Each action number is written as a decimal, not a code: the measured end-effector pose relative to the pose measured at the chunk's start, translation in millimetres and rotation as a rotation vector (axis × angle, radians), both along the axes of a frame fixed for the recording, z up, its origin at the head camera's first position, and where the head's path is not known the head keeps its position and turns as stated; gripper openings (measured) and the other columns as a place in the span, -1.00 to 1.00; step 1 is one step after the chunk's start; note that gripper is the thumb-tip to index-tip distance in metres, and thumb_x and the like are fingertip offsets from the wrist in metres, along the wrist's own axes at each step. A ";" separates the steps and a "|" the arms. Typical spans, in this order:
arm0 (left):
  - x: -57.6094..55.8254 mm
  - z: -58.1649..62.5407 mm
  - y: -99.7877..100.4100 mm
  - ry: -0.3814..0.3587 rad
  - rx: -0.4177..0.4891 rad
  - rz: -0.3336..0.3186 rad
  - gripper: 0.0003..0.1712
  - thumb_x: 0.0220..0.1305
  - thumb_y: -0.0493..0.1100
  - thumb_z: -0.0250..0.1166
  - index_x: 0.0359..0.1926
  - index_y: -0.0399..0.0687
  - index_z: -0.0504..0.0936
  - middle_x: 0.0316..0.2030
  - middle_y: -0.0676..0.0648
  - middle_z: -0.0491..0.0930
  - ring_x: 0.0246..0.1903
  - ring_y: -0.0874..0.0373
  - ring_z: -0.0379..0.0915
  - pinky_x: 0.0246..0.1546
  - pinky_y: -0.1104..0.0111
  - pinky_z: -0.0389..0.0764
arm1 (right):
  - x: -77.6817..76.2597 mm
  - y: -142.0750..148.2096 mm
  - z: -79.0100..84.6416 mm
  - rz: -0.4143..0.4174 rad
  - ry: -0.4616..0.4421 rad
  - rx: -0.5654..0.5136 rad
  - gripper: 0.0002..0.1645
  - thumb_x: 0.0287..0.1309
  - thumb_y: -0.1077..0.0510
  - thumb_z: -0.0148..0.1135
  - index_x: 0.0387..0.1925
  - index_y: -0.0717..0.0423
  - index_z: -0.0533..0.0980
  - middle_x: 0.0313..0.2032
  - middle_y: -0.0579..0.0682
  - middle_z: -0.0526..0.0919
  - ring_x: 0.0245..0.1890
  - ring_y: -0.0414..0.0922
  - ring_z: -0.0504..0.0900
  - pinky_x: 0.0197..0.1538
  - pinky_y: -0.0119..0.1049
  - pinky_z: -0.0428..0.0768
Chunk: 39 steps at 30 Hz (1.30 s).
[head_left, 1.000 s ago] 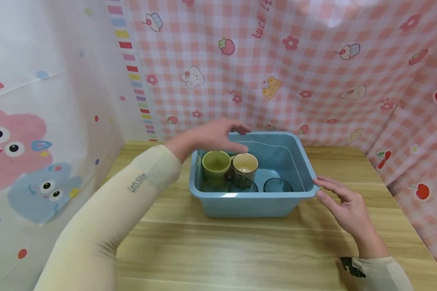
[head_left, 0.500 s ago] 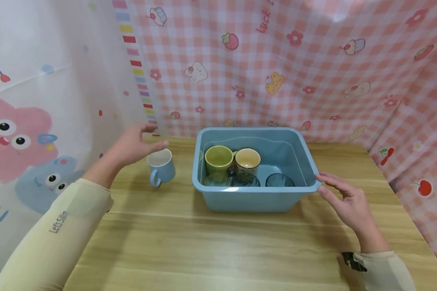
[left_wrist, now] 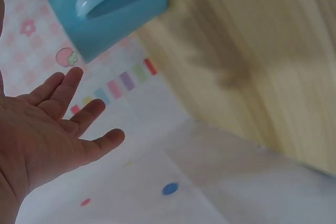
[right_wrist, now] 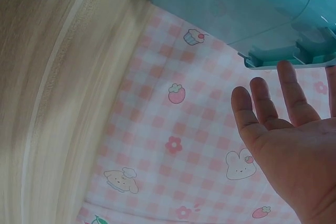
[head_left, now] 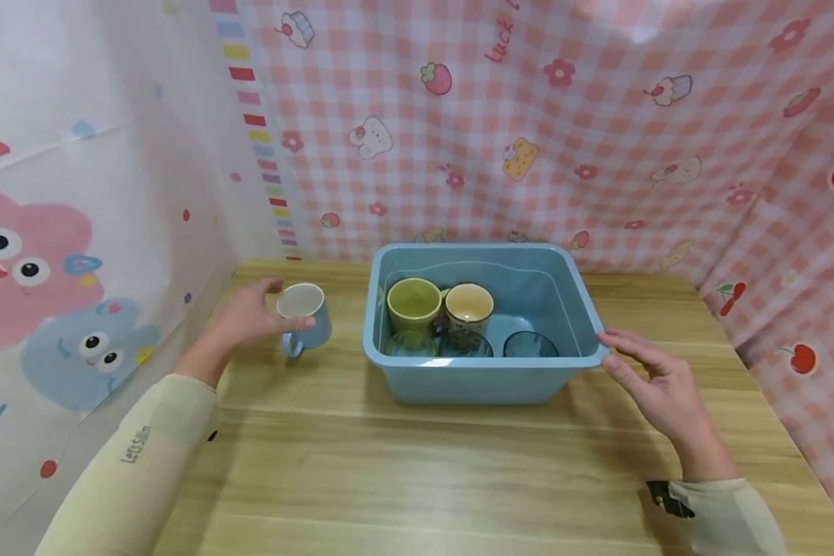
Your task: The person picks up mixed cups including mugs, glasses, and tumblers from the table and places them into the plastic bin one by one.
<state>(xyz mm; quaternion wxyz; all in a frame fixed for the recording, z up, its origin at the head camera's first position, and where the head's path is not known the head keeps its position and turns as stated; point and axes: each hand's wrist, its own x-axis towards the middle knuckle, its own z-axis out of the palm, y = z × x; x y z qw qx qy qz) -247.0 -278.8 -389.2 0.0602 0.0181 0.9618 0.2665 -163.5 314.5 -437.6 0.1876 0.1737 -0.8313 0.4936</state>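
Observation:
A light blue mug (head_left: 313,333) with a white inside stands upright on the table, left of the tub, its handle toward the front. My left hand (head_left: 250,316) is beside it, the thumb in front of the mug in the head view. In the left wrist view the fingers (left_wrist: 68,95) of that hand are spread, with a gap to the mug (left_wrist: 110,14). At the right rim of the blue plastic tub (head_left: 472,384), my right hand (head_left: 660,394) rests its fingertips, fingers nearly straight. Inside the tub sit a green mug (head_left: 415,305), a cream mug (head_left: 469,303) and several glasses (head_left: 530,345).
Under everything lies a wood-grain table (head_left: 417,471). A pink checked curtain (head_left: 431,170) hangs close behind the tub, and a white printed curtain (head_left: 132,232) borders the left side.
My left hand has swung left from above the tub and come down beside the blue mug, which has come into sight. The right hand has stayed at the tub's rim.

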 end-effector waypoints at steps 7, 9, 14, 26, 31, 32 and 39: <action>-2.7 -15.4 2.3 0.049 -0.025 0.029 0.36 0.10 0.47 0.54 0.61 -0.31 0.22 0.47 -0.42 0.43 0.45 -0.45 0.30 0.53 -0.41 -0.06 | -0.9 1.0 -3.1 0.022 0.009 -0.011 -0.59 0.34 0.52 0.27 0.19 0.41 0.65 0.24 -0.50 0.63 0.32 -0.48 0.56 0.27 -0.66 0.51; -4.8 -18.5 1.9 0.056 -0.031 0.040 0.35 0.11 0.47 0.54 0.60 -0.32 0.23 0.46 -0.42 0.43 0.45 -0.46 0.30 0.52 -0.42 -0.07 | -0.6 1.0 -3.1 0.020 0.009 -0.014 -0.59 0.34 0.52 0.27 0.19 0.41 0.65 0.24 -0.51 0.63 0.32 -0.48 0.56 0.28 -0.65 0.51; -10.9 -27.6 -1.2 0.060 -0.033 0.047 0.30 0.09 0.48 0.54 0.56 -0.27 0.30 0.47 -0.39 0.44 0.42 -0.44 0.34 0.47 -0.47 -0.07 | 0.2 0.8 -3.5 0.020 0.003 -0.013 -0.59 0.33 0.52 0.27 0.19 0.41 0.65 0.24 -0.51 0.64 0.33 -0.48 0.56 0.28 -0.65 0.50; -18.6 -41.9 -1.5 0.105 0.012 0.072 0.21 0.04 0.53 0.54 0.53 -0.04 0.39 0.36 -0.32 0.57 0.43 -0.42 0.35 0.46 -0.61 -0.29 | -1.3 1.5 -3.1 0.039 0.029 -0.025 -0.58 0.30 0.55 0.27 0.18 0.45 0.64 0.23 -0.49 0.65 0.32 -0.46 0.58 0.27 -0.64 0.53; -19.2 -42.0 -3.1 0.088 0.026 0.082 0.23 0.08 0.52 0.52 0.57 -0.05 0.35 0.42 -0.36 0.51 0.47 -0.47 0.29 0.44 -0.62 -0.41 | -1.7 0.9 -2.3 0.036 0.027 -0.023 -0.58 0.30 0.56 0.27 0.18 0.45 0.64 0.23 -0.49 0.65 0.31 -0.46 0.59 0.26 -0.64 0.53; -19.5 -42.1 -3.7 0.083 0.029 0.083 0.23 0.08 0.52 0.52 0.58 -0.04 0.34 0.43 -0.36 0.50 0.47 -0.47 0.29 0.44 -0.62 -0.43 | -1.5 0.7 -2.3 0.035 0.025 -0.022 -0.58 0.30 0.55 0.27 0.18 0.44 0.64 0.23 -0.49 0.65 0.31 -0.46 0.59 0.26 -0.64 0.53; -22.6 -44.6 -7.7 0.067 0.033 0.065 0.19 0.07 0.51 0.54 0.56 0.02 0.37 0.40 -0.32 0.55 0.46 -0.47 0.31 0.41 -0.63 -0.50 | 0.3 -0.4 -1.9 0.027 0.014 -0.025 -0.58 0.32 0.55 0.26 0.18 0.44 0.64 0.23 -0.50 0.65 0.31 -0.47 0.58 0.26 -0.66 0.52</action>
